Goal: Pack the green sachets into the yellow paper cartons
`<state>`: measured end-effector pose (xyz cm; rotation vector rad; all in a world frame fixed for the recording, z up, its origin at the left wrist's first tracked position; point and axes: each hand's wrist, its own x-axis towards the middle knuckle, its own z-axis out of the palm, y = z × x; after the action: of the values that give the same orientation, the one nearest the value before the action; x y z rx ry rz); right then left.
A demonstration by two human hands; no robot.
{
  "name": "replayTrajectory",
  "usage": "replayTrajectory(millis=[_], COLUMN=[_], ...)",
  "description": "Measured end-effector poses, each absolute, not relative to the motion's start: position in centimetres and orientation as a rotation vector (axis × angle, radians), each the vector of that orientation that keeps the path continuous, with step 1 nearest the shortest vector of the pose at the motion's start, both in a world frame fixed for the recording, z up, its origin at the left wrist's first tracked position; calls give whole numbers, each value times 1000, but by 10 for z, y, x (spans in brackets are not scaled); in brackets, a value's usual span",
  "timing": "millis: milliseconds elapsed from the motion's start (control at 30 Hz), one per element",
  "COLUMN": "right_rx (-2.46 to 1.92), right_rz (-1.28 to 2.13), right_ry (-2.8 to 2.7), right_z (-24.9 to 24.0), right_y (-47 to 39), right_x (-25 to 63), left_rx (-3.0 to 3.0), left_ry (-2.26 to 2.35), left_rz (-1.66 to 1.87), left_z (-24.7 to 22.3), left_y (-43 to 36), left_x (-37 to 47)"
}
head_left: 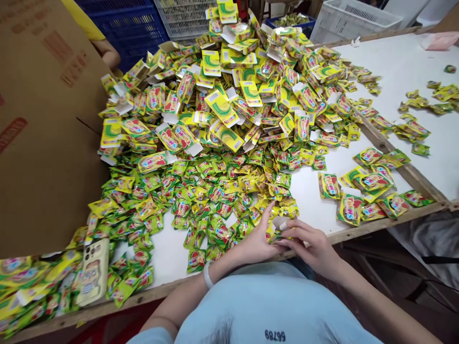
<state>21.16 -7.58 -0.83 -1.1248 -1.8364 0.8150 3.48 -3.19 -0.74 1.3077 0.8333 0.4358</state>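
At the table's front edge, my left hand [258, 242] is wrapped round a small yellow box [270, 231] with a raised white flap. My right hand [311, 244] meets it from the right, its fingers closed at the box's open end; the fingers partly hide the box and whatever is inside. Just beyond the hands lie many small green and yellow candy packets [218, 229]. Behind them rises a tall heap of yellow and green printed boxes [222, 107], several with open flaps.
A big cardboard carton [46, 129] stands at the left, with a phone [93, 272] near its base. Flattened packs [373, 181] lie at the right by a wooden strip [385, 145]. Blue crates [125, 31] and a white crate [351, 24] are behind. Another person's arm [106, 53] shows behind the carton.
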Motion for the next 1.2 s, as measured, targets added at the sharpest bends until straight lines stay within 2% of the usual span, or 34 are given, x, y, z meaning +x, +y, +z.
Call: replayTrajectory(millis=[100,167,233,300,367,433,533,633,733,800,900,967,1033,1200], right_rx=[-1110,-1178,-1412,-1796,-2100,-2143,-1927,-1899,-1876,-1741,-1424,-1266,-1220,-1306], right_rz=[987,938,710,333,-99,-292,-113,34,104,258,719,905,859,495], right_ry=[-1894,-1864,-1775,-1673,-1578,-1588,-1863,-2072,-1966,-1820,-1740,-1785,-1887,-2161], right_z=[-5,0,6,13,15,9,-15,-43,-55,-49,-24,-6,6,6], right_y=[-73,-70,-63,-50,-33,-13,12,24,23,18,9,4,0,-3], right_x=[216,240,278,316,335,322,265,219,213,220,223,214,201,183], left_rx=[1337,1429,1627,1864,2017,2068,2067,1883,1441,1235,1146,1127,1140,1279], left_ry=[828,815,917,1161,1429,1587,1617,1480,1354,1298,1156,1069,998,833], left_rz=[447,476,558,631,593,460,395,646,894,907,791,717,644,473], left_z=[-13,-15,-17,-22,-29,-37,-45,-46,-42,-38,-30,-23,-15,4], left_y=[-36,-31,-17,2,19,28,30,25,22,22,23,22,18,3], left_x=[35,29,14,-7,-28,-41,-47,-49,-54,-53,-42,-30,-21,-17])
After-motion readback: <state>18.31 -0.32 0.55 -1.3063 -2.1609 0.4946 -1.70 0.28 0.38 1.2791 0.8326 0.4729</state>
